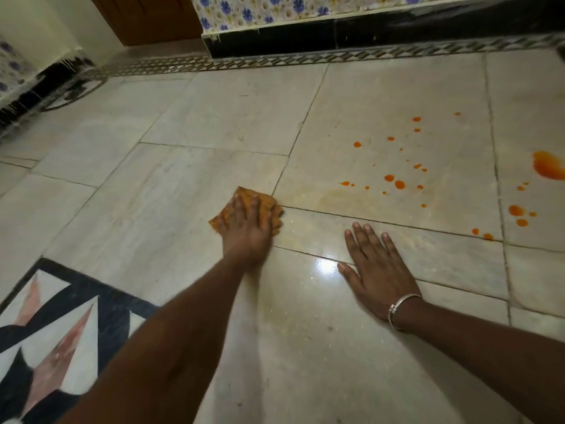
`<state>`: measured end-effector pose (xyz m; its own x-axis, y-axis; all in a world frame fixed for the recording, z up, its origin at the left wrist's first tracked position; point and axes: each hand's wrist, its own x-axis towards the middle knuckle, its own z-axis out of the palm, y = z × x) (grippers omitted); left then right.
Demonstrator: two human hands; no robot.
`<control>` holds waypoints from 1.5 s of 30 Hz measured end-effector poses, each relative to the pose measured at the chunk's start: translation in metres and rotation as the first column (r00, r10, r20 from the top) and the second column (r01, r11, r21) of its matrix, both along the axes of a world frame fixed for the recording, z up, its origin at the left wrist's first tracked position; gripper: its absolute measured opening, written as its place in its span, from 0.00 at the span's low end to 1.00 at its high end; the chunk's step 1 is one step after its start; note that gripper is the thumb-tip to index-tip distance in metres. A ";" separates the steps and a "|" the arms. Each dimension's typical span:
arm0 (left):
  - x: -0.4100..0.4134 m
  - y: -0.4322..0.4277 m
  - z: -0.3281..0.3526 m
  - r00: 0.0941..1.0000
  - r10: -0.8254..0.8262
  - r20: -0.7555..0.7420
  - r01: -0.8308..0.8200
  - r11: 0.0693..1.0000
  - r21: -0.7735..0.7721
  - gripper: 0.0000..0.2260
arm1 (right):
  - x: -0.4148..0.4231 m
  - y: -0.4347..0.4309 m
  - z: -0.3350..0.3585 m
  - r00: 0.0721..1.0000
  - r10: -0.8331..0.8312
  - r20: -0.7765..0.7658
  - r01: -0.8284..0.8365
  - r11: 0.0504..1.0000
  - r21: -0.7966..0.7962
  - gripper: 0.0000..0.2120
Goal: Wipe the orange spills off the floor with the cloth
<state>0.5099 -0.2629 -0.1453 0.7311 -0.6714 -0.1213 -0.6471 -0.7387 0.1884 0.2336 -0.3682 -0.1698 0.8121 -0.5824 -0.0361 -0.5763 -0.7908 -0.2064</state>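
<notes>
At far left, a dark star-pattern inlay (61, 332) was seen set into the marble floor (189, 179), w/ open slab beyond it. Next, the orange cloth (269, 206) was pressed flat under the left hand (247, 231), fingers laid close together on top, cloth's right edge at a tile joint. Just right, the right hand (376, 270) was planted palm-down, fingers spread, bracelet (397, 310) at wrist. Further right, orange spills (397, 182) were scattered unwiped, apart from cloth, biggest blot (548, 169) cut by frame edge. Patterned border strip (305, 58) ran along the wall.
</notes>
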 end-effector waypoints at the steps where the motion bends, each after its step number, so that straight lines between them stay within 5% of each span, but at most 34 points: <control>1: 0.003 0.010 0.001 0.998 0.059 -0.013 -0.059 0.998 0.002 0.29 | -0.001 0.000 0.000 1.000 0.001 -0.006 -0.001 1.000 0.002 0.37; 5: -0.012 0.050 0.003 0.952 0.296 -0.074 -0.296 0.955 0.007 0.31 | -0.004 -0.006 0.000 0.999 0.035 -0.039 -0.034 0.999 0.024 0.41; 8: -0.038 0.081 0.011 0.943 0.328 -0.054 -0.328 0.945 0.009 0.31 | -0.005 -0.012 0.012 0.993 0.079 -0.089 -0.069 0.992 0.106 0.42; 13: -0.123 0.111 0.007 0.961 0.264 0.083 -0.269 0.961 0.063 0.27 | 0.005 -0.016 0.040 0.982 0.059 -0.179 -0.001 0.953 0.303 0.31; 17: -0.197 0.103 0.025 0.972 0.215 -0.092 -0.196 0.963 0.184 0.31 | 0.007 -0.007 0.066 0.990 0.005 -0.142 0.061 0.886 0.460 0.30; 19: -0.227 0.103 0.039 0.985 0.149 -0.088 -0.138 0.983 0.120 0.35 | -0.001 -0.001 0.084 0.994 0.013 -0.107 0.046 0.848 0.528 0.28; 22: -0.240 0.083 0.052 0.970 0.133 -0.206 -0.147 0.988 -0.053 0.21 | -0.016 -0.004 0.103 0.984 -0.174 -0.028 0.144 0.701 0.699 0.30; 24: -0.239 0.065 0.065 0.828 0.139 -0.543 -0.316 0.916 -0.247 0.12 | -0.027 -0.016 0.114 0.954 -0.297 -0.046 0.212 0.556 0.804 0.32; 26: -0.241 0.046 0.088 0.471 -0.035 -0.882 -0.588 0.733 -0.343 0.16 | -0.044 -0.029 0.128 0.918 -0.388 -0.079 0.250 0.414 0.875 0.32; 29: -0.238 0.021 0.114 0.020 -0.339 -0.940 -0.764 0.601 -0.233 0.21 | -0.073 -0.044 0.156 0.898 -0.426 -0.111 0.227 0.232 0.946 0.36; 32: -0.238 0.002 0.141 -0.223 -0.494 -0.841 -0.731 0.655 -0.191 0.33 | -0.093 -0.051 0.182 0.904 -0.419 -0.088 0.136 0.087 0.987 0.33; 34: -0.240 -0.008 0.154 -0.225 -0.550 -0.804 -0.684 0.677 -0.272 0.36 | -0.100 -0.052 0.196 0.890 -0.456 -0.026 0.083 0.106 0.991 0.28; 42: -0.244 -0.022 0.168 0.066 -0.523 -0.850 -0.482 0.729 -0.486 0.15 | -0.098 -0.053 0.218 0.820 -0.475 0.319 0.069 0.636 0.768 0.13; 45: -0.240 -0.024 0.163 0.043 -0.497 -0.867 -0.576 0.696 -0.428 0.16 | -0.092 -0.054 0.218 0.802 -0.438 0.407 0.125 0.789 0.602 0.11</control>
<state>0.2697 -0.2869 0.0176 0.3196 -0.8934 -0.3157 0.5516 -0.0955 0.8286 0.1417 -0.4226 0.0478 0.5995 -0.7991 -0.0449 -0.4401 -0.2823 -0.8524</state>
